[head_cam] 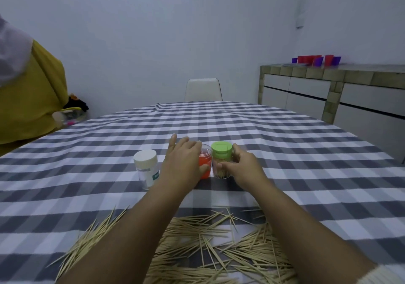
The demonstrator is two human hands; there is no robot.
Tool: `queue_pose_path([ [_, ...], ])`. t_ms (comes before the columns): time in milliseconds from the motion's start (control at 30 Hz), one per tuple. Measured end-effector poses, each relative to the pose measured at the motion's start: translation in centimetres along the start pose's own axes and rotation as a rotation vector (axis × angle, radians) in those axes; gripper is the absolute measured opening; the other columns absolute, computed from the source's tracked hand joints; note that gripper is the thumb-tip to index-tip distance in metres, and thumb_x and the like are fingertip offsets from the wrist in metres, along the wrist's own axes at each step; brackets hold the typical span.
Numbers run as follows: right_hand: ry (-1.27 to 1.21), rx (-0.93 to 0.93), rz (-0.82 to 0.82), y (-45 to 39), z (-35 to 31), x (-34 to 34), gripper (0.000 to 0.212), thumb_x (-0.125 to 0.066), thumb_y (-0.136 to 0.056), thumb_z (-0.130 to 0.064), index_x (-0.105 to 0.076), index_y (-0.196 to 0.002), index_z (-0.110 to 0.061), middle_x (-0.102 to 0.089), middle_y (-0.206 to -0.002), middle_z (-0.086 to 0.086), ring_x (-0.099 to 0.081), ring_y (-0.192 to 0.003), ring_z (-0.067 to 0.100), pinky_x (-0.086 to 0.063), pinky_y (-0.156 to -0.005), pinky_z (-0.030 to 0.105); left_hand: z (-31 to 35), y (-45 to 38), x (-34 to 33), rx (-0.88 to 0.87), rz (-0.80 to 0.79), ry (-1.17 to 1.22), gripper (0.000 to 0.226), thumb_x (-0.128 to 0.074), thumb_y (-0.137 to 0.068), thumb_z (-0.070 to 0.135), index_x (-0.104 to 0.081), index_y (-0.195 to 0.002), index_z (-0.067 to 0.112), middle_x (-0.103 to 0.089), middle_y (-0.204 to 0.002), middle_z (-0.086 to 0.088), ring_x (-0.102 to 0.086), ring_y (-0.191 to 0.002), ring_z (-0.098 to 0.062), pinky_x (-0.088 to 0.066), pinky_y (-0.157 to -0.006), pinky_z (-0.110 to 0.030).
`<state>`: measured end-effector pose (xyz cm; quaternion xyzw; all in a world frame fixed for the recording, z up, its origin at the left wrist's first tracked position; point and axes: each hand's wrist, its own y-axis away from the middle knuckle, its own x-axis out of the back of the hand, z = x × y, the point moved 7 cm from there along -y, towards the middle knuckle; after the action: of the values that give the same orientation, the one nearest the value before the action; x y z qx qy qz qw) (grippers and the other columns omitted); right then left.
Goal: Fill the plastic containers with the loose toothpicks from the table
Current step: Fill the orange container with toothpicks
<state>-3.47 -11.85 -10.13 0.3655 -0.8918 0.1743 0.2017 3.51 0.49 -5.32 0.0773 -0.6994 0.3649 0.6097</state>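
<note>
Loose toothpicks (197, 246): a wide scattered heap at the near edge of the bench (285, 134), under both forearms, none yet gathered.
Red container (205, 163): upright at mid-bench, clear lid on; left hand (184, 158) wraps it, fingers curled round its far side and thumb on the near side.
Green-lidded container (221, 158): upright, touching or just beside the red one, toothpicks visible through its clear lower wall; right hand (241, 165) grips its body, fingers curled round it.
White-lidded container (147, 167): upright, left of the left hand, untouched, seemingly empty.
Risks: all lids are still on; twisting them off so close together could knock a neighbouring container over. Forearms dragging across the heap could sweep toothpicks off the bench edge.
</note>
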Motion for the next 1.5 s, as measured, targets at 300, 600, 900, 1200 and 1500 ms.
queue_pose_path([
  [300, -0.056, -0.055, 0.009, 5.5, -2.1, 2.2, 0.069, -0.071, -0.085, -0.017, -0.036, -0.142, -0.005, -0.047, -0.143, 0.009, -0.048, -0.126, 0.024, -0.042, -0.096, 0.035, 0.3, 4.0, 4.3, 0.017, 0.056, 0.258, 0.072, -0.064, -0.088, 0.039, -0.030, -0.148, 0.021, -0.033, -0.152, 0.004, -0.024, -0.140, -0.014, -0.024, -0.112, -0.030],
  [600, -0.238, 0.072, -0.319, 14.8, -6.2, -2.4, 0.057, -0.063, -0.090, -0.019, -0.041, -0.143, -0.016, -0.057, -0.133, -0.001, -0.056, -0.116, 0.014, -0.044, -0.096, 0.026, -2.5, 13.1, 6.0, 0.131, -0.019, 0.543, 0.070, -0.075, -0.079, 0.036, -0.046, -0.140, 0.018, -0.052, -0.138, -0.001, -0.057, -0.110, -0.011, -0.050, -0.090, -0.025],
  [900, -0.131, 0.060, -0.251, 15.6, -4.6, -3.6, 0.019, -0.059, -0.092, -0.034, -0.069, -0.107, -0.026, -0.067, -0.086, -0.013, -0.058, -0.073, 0.002, -0.039, -0.056, 0.013, -2.8, 15.3, 2.0, 0.279, -0.123, 0.842, 0.070, -0.075, -0.079, 0.036, -0.047, -0.139, 0.013, -0.064, -0.125, -0.006, -0.060, -0.103, -0.008, -0.043, -0.072, -0.008],
  [1200, -0.126, 0.028, -0.241, 14.6, -3.1, -5.2, 0.028, -0.062, -0.090, -0.038, -0.066, -0.114, -0.025, -0.069, -0.105, -0.004, -0.064, -0.100, 0.014, -0.053, -0.088, 0.032, -4.0, 15.2, 0.5, 0.292, -0.051, 0.893, 0.064, -0.077, -0.079, 0.026, -0.050, -0.137, 0.018, -0.065, -0.120, 0.001, -0.059, -0.086, 0.003, -0.045, -0.065, -0.001],
  [1500, -0.040, 0.075, -0.209, 15.1, -3.1, -5.2, 0.062, -0.069, -0.082, -0.042, -0.041, -0.137, -0.033, -0.059, -0.112, -0.010, -0.058, -0.103, 0.009, -0.049, -0.089, 0.029, -3.6, 15.7, -1.5, 0.289, -0.096, 1.040, 0.082, -0.078, -0.075, 0.013, -0.037, -0.145, 0.027, -0.061, -0.123, 0.007, -0.059, -0.098, 0.006, -0.050, -0.085, -0.018],
])
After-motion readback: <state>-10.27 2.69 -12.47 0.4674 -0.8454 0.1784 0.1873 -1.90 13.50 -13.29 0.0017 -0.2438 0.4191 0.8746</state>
